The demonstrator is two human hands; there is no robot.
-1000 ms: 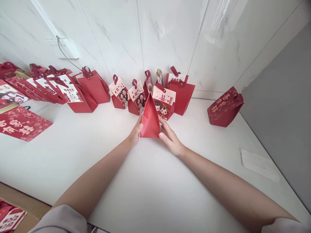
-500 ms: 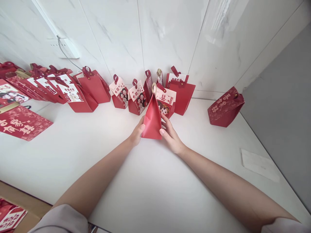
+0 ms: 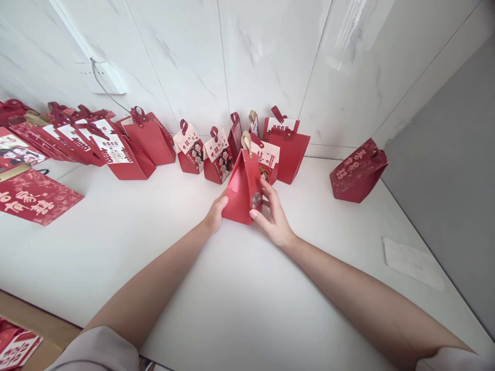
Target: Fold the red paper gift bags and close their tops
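Note:
A red gift box [image 3: 240, 198] with a gold ribbon loop on top stands on the white table in front of me, turned so one plain side and part of another show. My left hand [image 3: 215, 214] grips its lower left edge, thumb on the near face. On the other side, my right hand [image 3: 274, 216] holds the lower right, thumb at the near corner and fingers along the right face. Close behind it is a white-topped red box [image 3: 269, 159], partly hidden. The far sides of the held box are out of sight.
Several small gift boxes [image 3: 218, 159] and a larger red one [image 3: 290, 154] line the tiled wall. More boxes crowd the left [image 3: 139, 167]. One box [image 3: 358, 172] stands apart on the right. A cardboard carton [image 3: 42, 317] with red boxes sits lower left.
Between my hands the red box has turned, so its right face now shows and its gold loop is more visible. My right hand's fingers have shifted slightly along it.

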